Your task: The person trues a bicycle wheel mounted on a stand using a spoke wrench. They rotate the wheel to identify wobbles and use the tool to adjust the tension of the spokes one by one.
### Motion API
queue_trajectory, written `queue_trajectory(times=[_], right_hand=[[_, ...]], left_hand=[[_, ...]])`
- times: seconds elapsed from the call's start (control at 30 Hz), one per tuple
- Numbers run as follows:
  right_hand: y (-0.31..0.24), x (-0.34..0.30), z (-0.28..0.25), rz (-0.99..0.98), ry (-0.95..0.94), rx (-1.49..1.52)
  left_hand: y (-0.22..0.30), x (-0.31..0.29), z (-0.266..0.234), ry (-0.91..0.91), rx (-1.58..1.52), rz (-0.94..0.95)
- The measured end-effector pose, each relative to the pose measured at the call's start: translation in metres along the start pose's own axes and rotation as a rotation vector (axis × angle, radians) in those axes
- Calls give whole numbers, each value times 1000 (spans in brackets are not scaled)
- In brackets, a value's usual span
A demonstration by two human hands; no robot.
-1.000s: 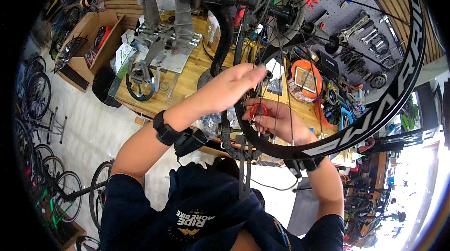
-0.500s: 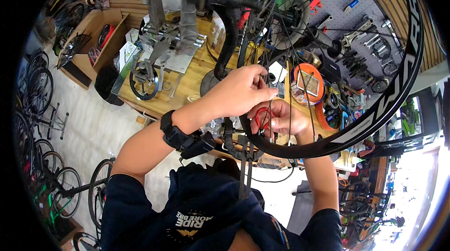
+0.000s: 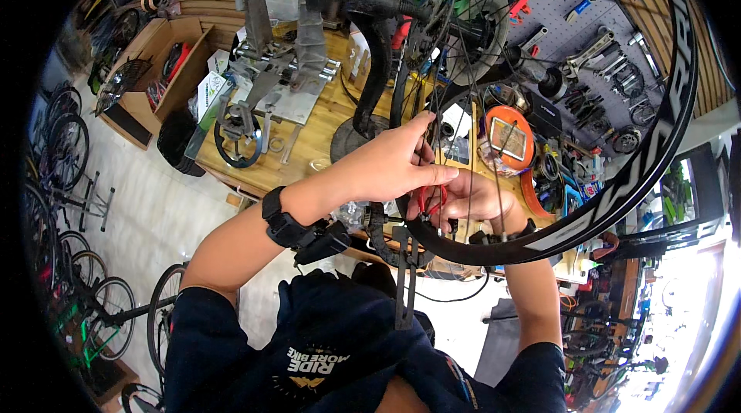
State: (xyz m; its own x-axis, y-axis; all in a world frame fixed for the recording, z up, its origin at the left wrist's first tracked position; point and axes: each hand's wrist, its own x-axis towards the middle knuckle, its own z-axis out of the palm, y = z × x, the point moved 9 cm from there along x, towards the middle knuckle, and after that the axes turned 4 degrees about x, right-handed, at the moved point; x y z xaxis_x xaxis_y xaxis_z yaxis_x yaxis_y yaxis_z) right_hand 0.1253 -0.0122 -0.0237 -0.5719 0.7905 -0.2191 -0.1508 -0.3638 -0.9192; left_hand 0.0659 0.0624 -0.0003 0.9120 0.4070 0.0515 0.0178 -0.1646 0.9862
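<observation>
A black bicycle wheel (image 3: 656,150) with thin steel spokes stands in a black truing stand (image 3: 378,66) on the wooden workbench (image 3: 309,143). My left hand (image 3: 394,170) reaches across the lower rim and pinches a spoke near the rim with fingers and thumb. My right hand (image 3: 471,201) sits just behind it inside the rim, closed on a small red tool (image 3: 432,201) at the spoke ends. A black band (image 3: 289,224) is strapped on my left wrist.
A metal jig (image 3: 270,73) and a chainring (image 3: 238,143) lie on the bench at left. An orange round tray (image 3: 509,139) sits behind the spokes. Tools hang on the pegboard (image 3: 594,50) at the back right. Bicycles (image 3: 69,204) stand along the floor at left.
My left hand has slid a little along the spokes toward the rim, and the view has tilted slightly. My right hand stays at the same spot with the red tool.
</observation>
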Motion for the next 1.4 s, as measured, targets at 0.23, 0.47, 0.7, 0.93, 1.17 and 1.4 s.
queue_trajectory(times=[0.23,0.47,0.7,0.93,1.17,1.4], right_hand=[[23,-5,-20,-168,-32,312],[-4,-14,-3,-163,413,-36],[-19,-23,2,-240,751,-655],[-24,-13,-4,38,766,-842],[-23,-32,-14,-310,794,-708],[-9,-131,-54,-476,1209,-495]], left_hand=[[23,0,6,-77,-109,7],[22,-3,0,-21,-41,-18],[-1,4,1,16,-33,-15],[-6,4,-1,27,-41,-33],[-10,4,-4,82,-50,65],[-21,2,2,32,166,-96]])
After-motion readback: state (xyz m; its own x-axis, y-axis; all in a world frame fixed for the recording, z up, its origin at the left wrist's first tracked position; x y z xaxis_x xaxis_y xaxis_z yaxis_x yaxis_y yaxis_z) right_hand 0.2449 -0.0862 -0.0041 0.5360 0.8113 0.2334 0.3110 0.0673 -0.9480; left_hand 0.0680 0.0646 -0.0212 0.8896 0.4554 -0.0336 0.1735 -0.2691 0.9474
